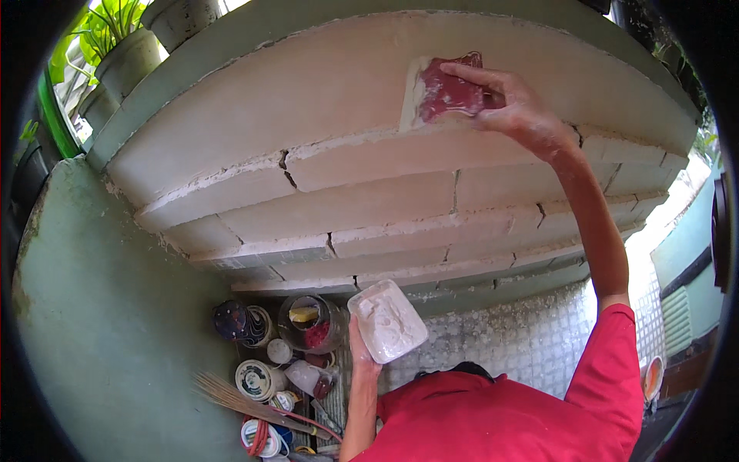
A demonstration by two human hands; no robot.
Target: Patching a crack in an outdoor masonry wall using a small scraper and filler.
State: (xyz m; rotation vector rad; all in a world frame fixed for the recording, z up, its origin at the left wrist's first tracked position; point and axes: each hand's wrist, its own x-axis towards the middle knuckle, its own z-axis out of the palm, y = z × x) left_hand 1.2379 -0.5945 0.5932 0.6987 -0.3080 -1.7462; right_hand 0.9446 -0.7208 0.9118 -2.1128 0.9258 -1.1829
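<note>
High on the pale block wall (369,192), my right hand (517,104) grips a dark red, flexible-looking spreader (453,91) smeared with white. Its left edge lies at a cream-coloured patch of filler on the wall's smooth upper band. My fingers stretch over the spreader's top, with the thumb beneath. Lower down, my left hand (362,348) supports a white square tub (402,353) from its left side. Thick white putty (385,316) fills the tub, its surface uneven. Dark gaps show at several joints between the stepped blocks.
Several paint buckets (258,379) and a clear round container (312,323) crowd the floor at lower left, beside a stick broom (231,393). A green side wall (115,308) rises at left. Potted plants (127,61) stand beyond the wall's top edge. Patterned tiles (493,331) cover the floor.
</note>
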